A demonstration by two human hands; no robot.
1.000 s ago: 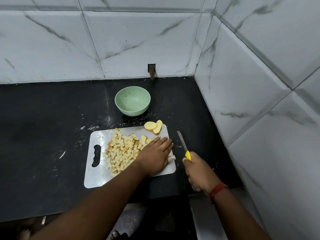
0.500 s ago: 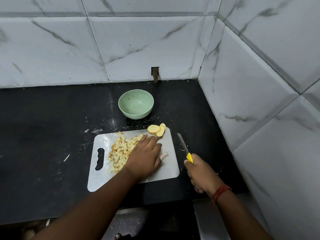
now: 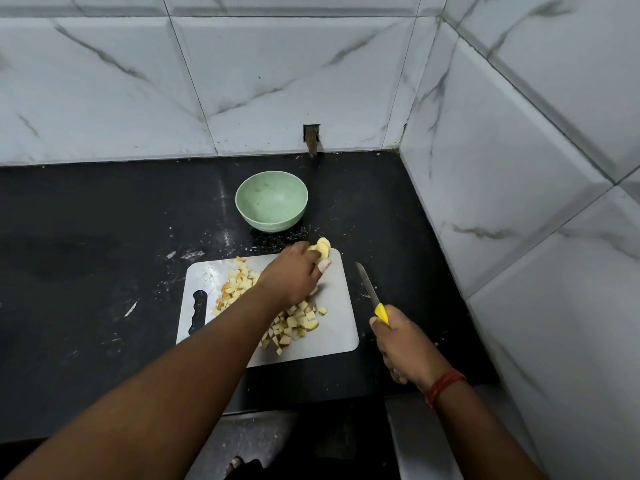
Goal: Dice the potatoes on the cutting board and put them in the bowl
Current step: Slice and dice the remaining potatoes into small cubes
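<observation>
Desk [image 3: 86,237]: black stone, speckled with pale crumbs, set in a corner of white marbled wall tiles [image 3: 277,81];
Cutting board [image 3: 341,327]: pale, rounded corners, handle slot at its left end; lies flat on the desk near the front edge;
Diced potato [image 3: 294,323]: heap of small yellow cubes spread across the middle of the board, partly hidden under the left forearm; some cubes browner at the left side of the heap;
Potato slices [image 3: 322,247]: a few uncut pale yellow rounds at the board's far right corner, overlapping one another;
Left hand [image 3: 294,275]: reaches across the board to the slices; fingertips on them, fingers curled round the nearest slice, so the grip appears closed on it; a pale wrap shows on one finger;
Right hand [image 3: 405,344]: off the board to its right, above the desk; grip clamped on the yellow handle of a knife [image 3: 369,292], blade pointing away from the person, just beside the board's right edge; red thread [image 3: 445,386] round the wrist;
Bowl [image 3: 272,220]: light green, upright, behind the board, apart from it; no potato inside
</observation>
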